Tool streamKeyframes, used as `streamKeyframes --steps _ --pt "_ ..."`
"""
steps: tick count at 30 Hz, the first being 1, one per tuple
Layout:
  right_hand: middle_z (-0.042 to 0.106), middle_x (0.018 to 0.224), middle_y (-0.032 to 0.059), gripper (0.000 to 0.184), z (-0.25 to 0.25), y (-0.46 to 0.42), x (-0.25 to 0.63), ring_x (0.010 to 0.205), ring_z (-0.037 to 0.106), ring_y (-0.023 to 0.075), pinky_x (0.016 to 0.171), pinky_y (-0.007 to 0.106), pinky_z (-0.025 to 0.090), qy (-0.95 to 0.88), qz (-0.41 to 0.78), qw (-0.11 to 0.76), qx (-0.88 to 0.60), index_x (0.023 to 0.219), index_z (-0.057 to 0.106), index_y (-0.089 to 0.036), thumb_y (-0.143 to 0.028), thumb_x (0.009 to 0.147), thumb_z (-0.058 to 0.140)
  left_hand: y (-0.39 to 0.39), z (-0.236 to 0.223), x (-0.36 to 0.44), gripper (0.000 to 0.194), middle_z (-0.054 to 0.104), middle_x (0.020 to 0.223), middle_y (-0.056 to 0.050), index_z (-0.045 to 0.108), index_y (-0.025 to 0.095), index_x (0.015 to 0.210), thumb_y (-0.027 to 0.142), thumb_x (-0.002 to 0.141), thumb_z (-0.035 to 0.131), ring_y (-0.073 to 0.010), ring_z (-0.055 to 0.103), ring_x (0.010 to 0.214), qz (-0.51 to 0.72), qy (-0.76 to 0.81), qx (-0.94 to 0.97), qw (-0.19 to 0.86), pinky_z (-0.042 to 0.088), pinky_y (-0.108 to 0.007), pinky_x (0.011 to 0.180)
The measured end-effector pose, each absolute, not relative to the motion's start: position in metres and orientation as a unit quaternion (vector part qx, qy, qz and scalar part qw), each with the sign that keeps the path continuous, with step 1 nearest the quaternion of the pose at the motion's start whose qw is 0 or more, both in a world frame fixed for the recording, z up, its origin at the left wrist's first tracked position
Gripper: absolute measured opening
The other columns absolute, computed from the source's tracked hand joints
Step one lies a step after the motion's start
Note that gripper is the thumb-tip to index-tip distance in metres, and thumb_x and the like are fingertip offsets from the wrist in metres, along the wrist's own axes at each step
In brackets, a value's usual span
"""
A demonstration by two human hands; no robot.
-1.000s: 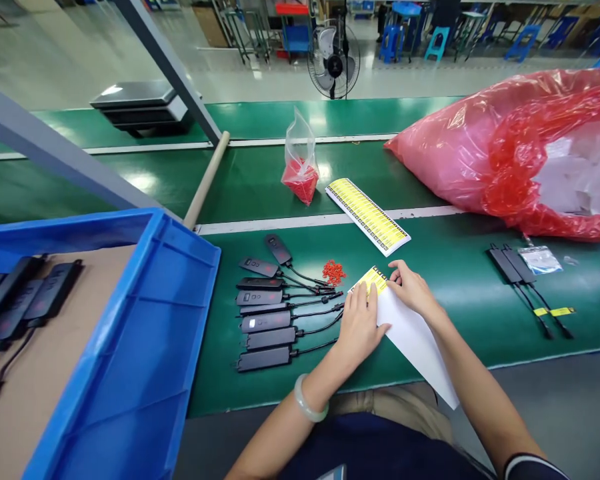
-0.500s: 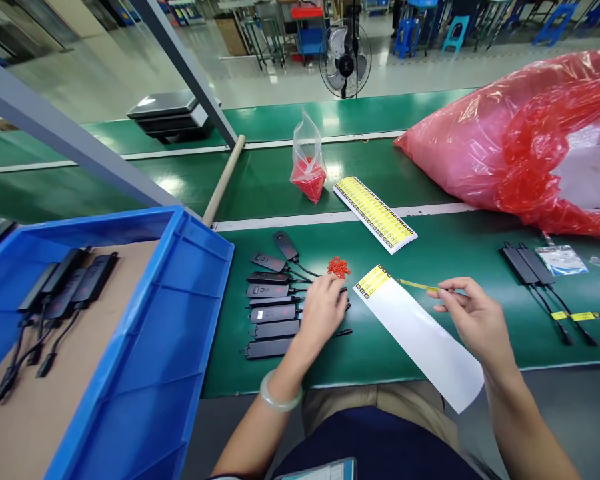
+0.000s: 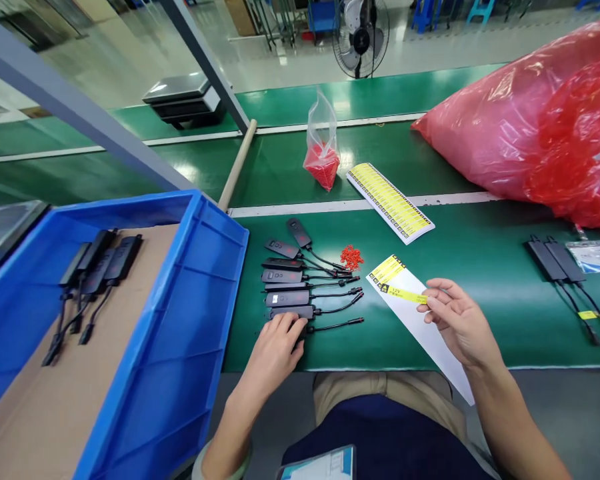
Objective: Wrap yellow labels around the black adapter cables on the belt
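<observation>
My left hand (image 3: 276, 348) is closed over the nearest black controller (image 3: 300, 335), hiding most of its body; its short cable (image 3: 337, 325) points right. Beyond it, several more black controllers (image 3: 283, 276) with cables lie in a rough column. Between thumb and fingertips, my right hand (image 3: 455, 320) pinches one end of a yellow label strip (image 3: 405, 294) printed "12V". That strip hangs over a white label sheet (image 3: 430, 337), whose top still carries a few yellow labels. A small pile of red-orange bits (image 3: 351, 257) lies just past the cable ends.
A blue bin (image 3: 180, 300) with several black controllers (image 3: 100, 263) stands at left. Farther back are a clear bag of red pieces (image 3: 323, 160), a full label sheet (image 3: 390, 203) and a big red plastic bag (image 3: 505, 127). Two labelled controllers (image 3: 555, 259) lie at right.
My left hand has moved from the cable ends near the red pile down and left onto the nearest controller. The label strip in my right hand has turned its printed face into view.
</observation>
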State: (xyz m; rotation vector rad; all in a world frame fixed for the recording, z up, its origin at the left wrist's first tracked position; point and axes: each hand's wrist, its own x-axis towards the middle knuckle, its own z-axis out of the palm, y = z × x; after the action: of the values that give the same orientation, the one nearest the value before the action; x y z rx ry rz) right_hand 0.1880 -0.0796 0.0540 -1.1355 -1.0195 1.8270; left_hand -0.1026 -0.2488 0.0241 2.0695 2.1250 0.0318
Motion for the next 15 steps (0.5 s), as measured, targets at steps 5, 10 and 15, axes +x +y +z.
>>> streamKeyframes --steps 5,10,15 --pt "0.069 0.094 0.0045 0.025 0.048 -0.086 0.189 0.097 0.070 0.0228 0.065 0.024 0.059 -0.411 0.708 0.365 -0.444 0.094 0.067 -0.025 -0.035 0.074 0.079 -0.257 0.015 -0.110 0.032 0.062 0.113 -0.012 0.056 0.017 0.115 0.008 0.085 0.051 -0.0281 0.059 0.098 0.017 0.724 0.686 0.073 0.050 -0.041 0.080" --pt "0.068 0.115 0.0081 0.033 0.037 -0.100 0.198 0.120 0.059 0.0266 0.092 0.036 0.055 -0.460 0.673 0.357 -0.455 0.108 0.066 -0.026 -0.040 0.079 0.075 -0.262 0.010 -0.105 0.028 0.065 0.109 -0.012 0.060 0.017 0.110 0.013 0.083 0.055 -0.0284 0.062 0.099 0.131 0.729 0.657 0.142 0.051 -0.044 0.087" --pt "0.061 0.129 0.0087 0.034 0.030 -0.117 0.191 0.126 0.053 0.0262 0.107 0.042 0.044 -0.537 0.647 0.310 -0.444 0.112 0.066 -0.027 -0.044 0.083 0.070 -0.253 0.017 -0.074 0.020 0.071 0.100 -0.009 0.069 0.017 0.099 0.028 0.084 0.061 -0.0224 0.068 0.090 0.406 0.701 0.455 0.370 0.055 -0.034 0.081"
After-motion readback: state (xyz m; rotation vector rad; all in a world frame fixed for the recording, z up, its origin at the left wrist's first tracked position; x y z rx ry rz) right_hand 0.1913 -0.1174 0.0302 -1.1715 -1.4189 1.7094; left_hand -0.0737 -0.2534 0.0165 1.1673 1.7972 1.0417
